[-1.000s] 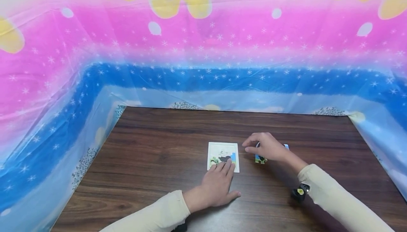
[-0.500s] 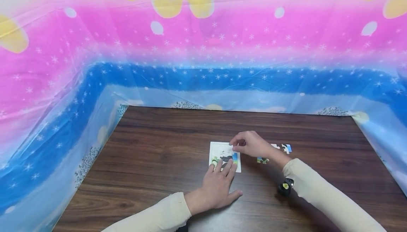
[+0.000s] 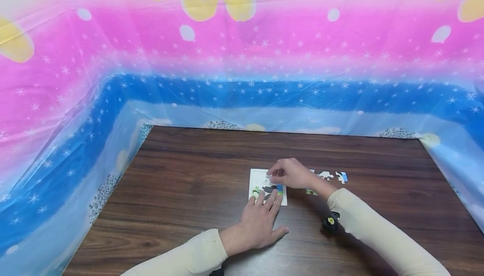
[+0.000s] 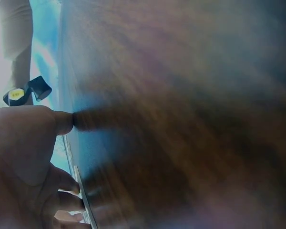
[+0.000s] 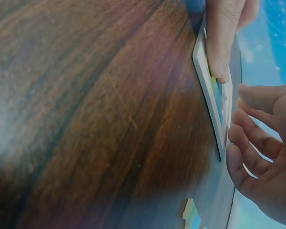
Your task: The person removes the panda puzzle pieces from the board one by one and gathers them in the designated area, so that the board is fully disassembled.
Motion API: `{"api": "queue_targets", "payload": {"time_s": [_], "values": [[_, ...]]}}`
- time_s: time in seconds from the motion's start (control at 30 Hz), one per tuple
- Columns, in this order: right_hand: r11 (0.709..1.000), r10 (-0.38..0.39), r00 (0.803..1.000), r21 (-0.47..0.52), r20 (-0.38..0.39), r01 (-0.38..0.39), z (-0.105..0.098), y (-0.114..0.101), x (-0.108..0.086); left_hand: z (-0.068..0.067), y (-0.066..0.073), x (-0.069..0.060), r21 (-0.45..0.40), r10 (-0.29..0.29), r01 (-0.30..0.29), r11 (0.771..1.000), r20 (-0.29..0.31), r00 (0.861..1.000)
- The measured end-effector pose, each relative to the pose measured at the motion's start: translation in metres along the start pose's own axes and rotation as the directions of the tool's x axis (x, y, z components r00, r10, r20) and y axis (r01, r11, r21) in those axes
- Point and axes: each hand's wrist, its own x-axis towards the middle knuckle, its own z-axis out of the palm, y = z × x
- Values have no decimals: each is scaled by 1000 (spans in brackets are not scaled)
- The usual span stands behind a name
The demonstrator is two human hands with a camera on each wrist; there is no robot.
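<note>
A small white-framed jigsaw puzzle (image 3: 254, 177) lies on the table in the head view, showing part of a black-and-white panda with green and blue around it. My left hand (image 3: 261, 221) rests across its near edge, fingers straight and thumb spread out on the wood. Over the frame's right side, my right hand (image 3: 291, 173) bends its fingers, thumb and index tips close together at the picture. The right wrist view shows those fingertips (image 5: 250, 95) beside the puzzle; whether a piece sits between them is hidden. In the left wrist view, my left fingers (image 4: 69, 200) touch the frame's edge.
Loose puzzle pieces (image 3: 342, 177) lie right of the frame, some partly covered by the right wrist. One piece (image 5: 190, 214) shows low in the right wrist view. The brown wooden table (image 3: 181, 175) is bordered by a patterned cloth (image 3: 234, 95).
My right hand has moved left from beside the loose pieces to above the puzzle frame, uncovering more of those pieces. The left hand has stayed on the frame.
</note>
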Motion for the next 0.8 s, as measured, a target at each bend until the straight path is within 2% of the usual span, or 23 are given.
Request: {"api": "queue_targets", "payload": {"time_s": [0.3, 0.47, 0.8], "values": [[999, -29, 999, -34, 32, 30, 6, -2, 4, -2, -1, -1, -22, 15, -16, 1000, -17, 1000], [999, -38, 998, -20, 59, 39, 7, -3, 5, -3, -2, -1, -42, 16, -17, 999, -27, 1000], [999, -35, 998, 1, 60, 35, 7, -6, 5, -4, -4, -1, -55, 16, -18, 998, -31, 999]]}}
